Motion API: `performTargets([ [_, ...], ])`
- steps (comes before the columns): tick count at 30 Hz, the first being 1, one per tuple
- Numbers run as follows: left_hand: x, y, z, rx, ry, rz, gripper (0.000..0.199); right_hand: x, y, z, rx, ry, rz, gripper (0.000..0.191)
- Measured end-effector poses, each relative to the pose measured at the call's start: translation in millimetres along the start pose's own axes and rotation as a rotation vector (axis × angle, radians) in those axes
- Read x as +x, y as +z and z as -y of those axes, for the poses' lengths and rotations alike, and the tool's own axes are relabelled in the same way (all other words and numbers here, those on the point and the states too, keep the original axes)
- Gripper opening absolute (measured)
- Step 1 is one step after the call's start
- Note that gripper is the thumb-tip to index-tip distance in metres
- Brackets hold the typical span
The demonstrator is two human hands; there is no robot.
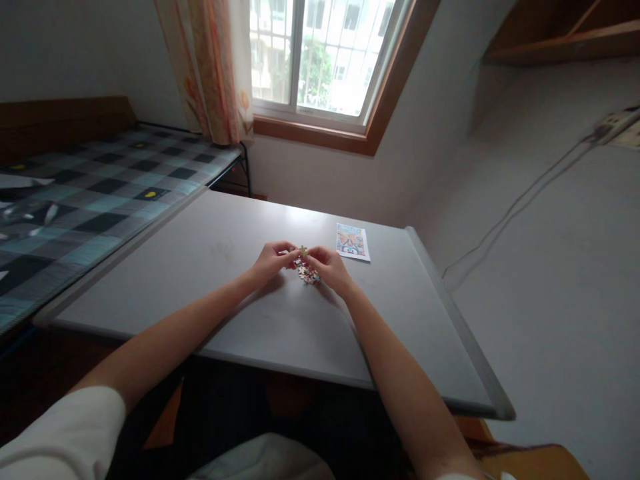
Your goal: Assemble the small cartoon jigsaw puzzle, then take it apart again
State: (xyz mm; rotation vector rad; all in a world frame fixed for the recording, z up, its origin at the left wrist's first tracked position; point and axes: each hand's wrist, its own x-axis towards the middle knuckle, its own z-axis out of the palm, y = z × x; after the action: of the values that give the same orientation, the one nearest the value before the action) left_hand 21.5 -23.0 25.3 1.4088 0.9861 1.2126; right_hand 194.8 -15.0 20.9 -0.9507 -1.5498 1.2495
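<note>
Small jigsaw puzzle pieces (309, 273) lie in a loose pile near the middle of the grey table (280, 333). Just above the pile, my two hands meet with their fingertips close together. One yellowish-green puzzle piece (303, 251) shows between them. My right hand (325, 262) is closed in a pinch on that piece. My left hand (275, 259) is also closed, thumb against fingers, with puzzle pieces partly showing at its fingertips; how many it holds is hidden. Behind my right hand lies a colourful picture card (353, 241), flat on the table.
A bed with a checked cover (165, 170) stands along the table's left side. Beyond the table are a curtain (215, 73) and a barred window (335, 60). A white wall with a hanging cable (515, 207) borders the right side, below a wooden shelf (565, 50).
</note>
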Motion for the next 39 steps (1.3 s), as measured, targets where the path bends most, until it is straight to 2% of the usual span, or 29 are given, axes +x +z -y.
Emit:
performTargets([
  [4, -1.4, 1.7, -2.3, -0.033, -0.011, 0.007, 0.042, 0.7, -1.1, 2.8, 0.062, 0.043, -0.058, 0.043],
  [18, 0.1, 0.7, 5.5, 0.020, 0.064, -0.003, 0.042, 2.7, -4.5, -2.8, 0.009, 0.035, -0.087, 0.035],
  [21, 0.4, 1.0, 4.5, 0.023, 0.055, -0.019, 0.044, 4.1, -7.5, -6.0, -0.086, 0.017, -0.122, 0.034],
  [25, 1.6, 1.4, 6.7, 0.011, 0.040, -0.015, 0.047, 4.8, -9.5, -6.1, -0.281, -0.076, -0.239, 0.036],
  [28, 2.0, 0.6, 9.8, 0.035, 0.028, 0.013, 0.046, 2.6, -6.3, -1.4, -0.242, -0.115, -0.187, 0.037],
  [31, 1.3, -0.6, 11.3, 0.072, 0.010, 0.053, 0.044, -0.2, -1.6, 3.9, -0.172, -0.097, -0.096, 0.035],
  [33, 0.4, -1.0, 10.5, 0.083, -0.002, 0.067, 0.043, -0.8, -0.6, 5.6, -0.160, -0.086, -0.084, 0.033],
  [36, -0.8, -0.6, 7.7, 0.076, -0.020, 0.067, 0.043, 1.1, -4.2, 4.6, -0.182, -0.085, -0.143, 0.031],
  [39, -1.3, -0.2, 5.8, 0.080, -0.036, 0.048, 0.046, 4.1, -10.9, 1.4, -0.270, -0.071, -0.264, 0.033],
])
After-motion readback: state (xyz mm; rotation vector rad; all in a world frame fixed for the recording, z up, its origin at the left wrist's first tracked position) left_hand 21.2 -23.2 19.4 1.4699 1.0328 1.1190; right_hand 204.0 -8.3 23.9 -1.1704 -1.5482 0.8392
